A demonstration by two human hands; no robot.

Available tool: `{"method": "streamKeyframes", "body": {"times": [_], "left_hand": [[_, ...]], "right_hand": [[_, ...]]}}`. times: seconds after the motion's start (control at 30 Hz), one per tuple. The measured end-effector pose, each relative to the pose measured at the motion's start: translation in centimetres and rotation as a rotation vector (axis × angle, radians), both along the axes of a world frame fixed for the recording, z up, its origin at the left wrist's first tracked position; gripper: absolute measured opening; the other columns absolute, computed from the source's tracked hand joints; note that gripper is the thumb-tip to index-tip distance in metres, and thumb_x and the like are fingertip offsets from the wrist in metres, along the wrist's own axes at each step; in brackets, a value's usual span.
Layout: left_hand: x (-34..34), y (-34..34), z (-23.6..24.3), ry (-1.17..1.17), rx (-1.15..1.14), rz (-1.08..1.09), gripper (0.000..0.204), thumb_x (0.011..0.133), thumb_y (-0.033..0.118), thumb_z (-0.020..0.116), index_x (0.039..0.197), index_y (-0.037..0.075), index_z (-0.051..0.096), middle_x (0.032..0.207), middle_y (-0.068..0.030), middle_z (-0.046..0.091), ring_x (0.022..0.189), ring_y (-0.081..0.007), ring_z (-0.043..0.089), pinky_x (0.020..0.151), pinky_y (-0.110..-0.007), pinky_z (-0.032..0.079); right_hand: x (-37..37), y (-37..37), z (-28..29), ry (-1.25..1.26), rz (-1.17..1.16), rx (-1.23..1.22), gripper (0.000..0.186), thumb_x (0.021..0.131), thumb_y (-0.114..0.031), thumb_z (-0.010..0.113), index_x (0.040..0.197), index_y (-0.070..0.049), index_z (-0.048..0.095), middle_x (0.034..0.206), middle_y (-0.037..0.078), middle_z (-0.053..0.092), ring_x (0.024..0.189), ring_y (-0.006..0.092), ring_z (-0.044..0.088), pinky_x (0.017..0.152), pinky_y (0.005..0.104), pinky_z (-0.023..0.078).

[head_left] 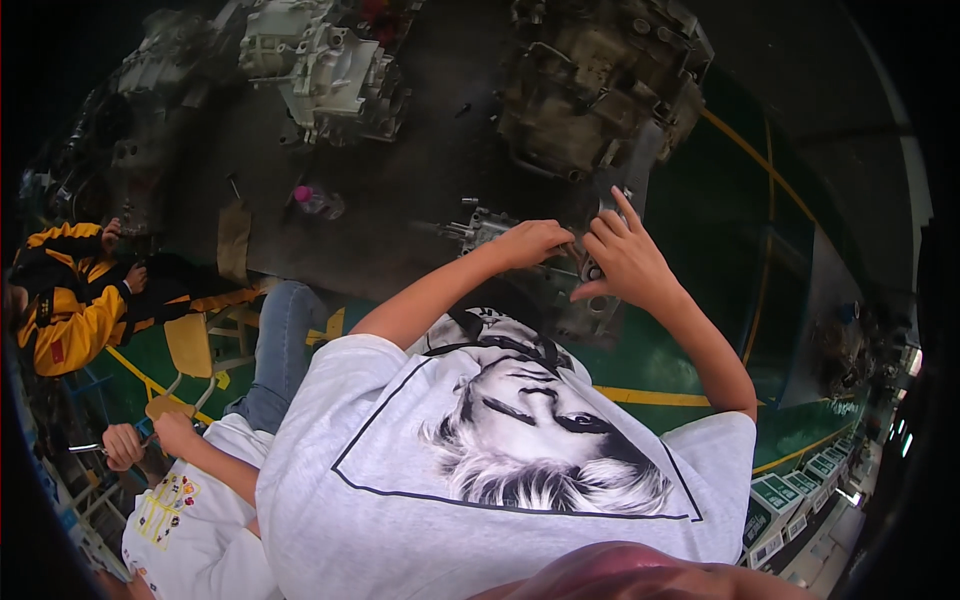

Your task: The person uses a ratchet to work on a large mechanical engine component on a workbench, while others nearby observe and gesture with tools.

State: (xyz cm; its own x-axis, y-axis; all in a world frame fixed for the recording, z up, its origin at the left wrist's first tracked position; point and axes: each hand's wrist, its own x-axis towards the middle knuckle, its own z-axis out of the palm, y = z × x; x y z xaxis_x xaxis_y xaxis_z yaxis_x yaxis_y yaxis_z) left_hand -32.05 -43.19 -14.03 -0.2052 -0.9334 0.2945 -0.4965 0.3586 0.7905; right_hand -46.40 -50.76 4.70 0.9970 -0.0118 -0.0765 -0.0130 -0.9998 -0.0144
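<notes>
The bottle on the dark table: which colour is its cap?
Its cap is pink; head view shows it.

Mechanical workshop, judging by contents. A broad, dark-topped workbench (400, 180) carried a pale silver cast-metal housing (335, 80), a bulky, grimy brown metal assembly (590, 85) and a small silvery metal mechanism (483, 228). Green painted floor (690, 360) bore straight yellow lines (660, 397). Black-and-yellow jacket (65, 325) on one person beside the bench.
</notes>
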Motion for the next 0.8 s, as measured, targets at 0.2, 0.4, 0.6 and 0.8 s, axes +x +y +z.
{"method": "streamKeyframes", "body": {"times": [0.2, 0.4, 0.6, 0.8], "left_hand": [[-0.2, 0.1, -0.4, -0.004, 0.045, 0.034, 0.024, 0.076, 0.015, 0.063, 0.096, 0.005, 0.059, 0.089, -0.0153, 0.061, 0.086, -0.0325, 0.058, 0.075, -0.042, 0.046], [-0.4, -0.3, -0.6, 0.028, 0.078, 0.116, 0.024, 0.077, 0.016, 0.063, 0.097, 0.005, 0.059, 0.083, -0.0152, 0.059, 0.084, -0.0338, 0.057, 0.074, -0.042, 0.046], [0.1, 0.3, -1.6, 0.094, 0.015, 0.089, 0.025, 0.075, 0.014, 0.064, 0.099, 0.006, 0.06, 0.084, -0.0119, 0.06, 0.083, -0.0304, 0.056, 0.073, -0.039, 0.046], [-0.2, 0.4, -2.6, 0.158, -0.011, 0.177, 0.025, 0.073, 0.016, 0.067, 0.094, 0.004, 0.06, 0.086, -0.0124, 0.06, 0.085, -0.0308, 0.056, 0.075, -0.039, 0.045]], "right_hand": [[-0.7, 1.4, -0.9, 0.072, -0.198, 0.013, 0.058, 0.06, -0.05, 0.073, 0.084, -0.002, 0.051, 0.077, 0.012, 0.055, 0.086, 0.0282, 0.056, 0.079, 0.0391, 0.041], [-0.9, 1.9, -2.9, -0.127, -0.995, 0.424, 0.047, 0.078, -0.038, 0.066, 0.097, 0.001, 0.048, 0.077, 0.022, 0.062, 0.06, 0.0344, 0.061, 0.054, 0.0389, 0.047], [-0.6, 5.4, -2.5, -0.022, -1.08, 1.251, 0.052, 0.082, -0.017, 0.063, 0.126, -0.006, 0.037, 0.068, 0.003, 0.049, 0.05, 0.0129, 0.052, 0.049, 0.0272, 0.044], [0.8, 6.5, -2.9, -0.254, -1.212, 1.486, 0.043, 0.083, -0.014, 0.062, 0.121, -0.009, 0.043, 0.061, 0.0, 0.044, 0.042, 0.0089, 0.04, 0.041, 0.023, 0.034]]}}
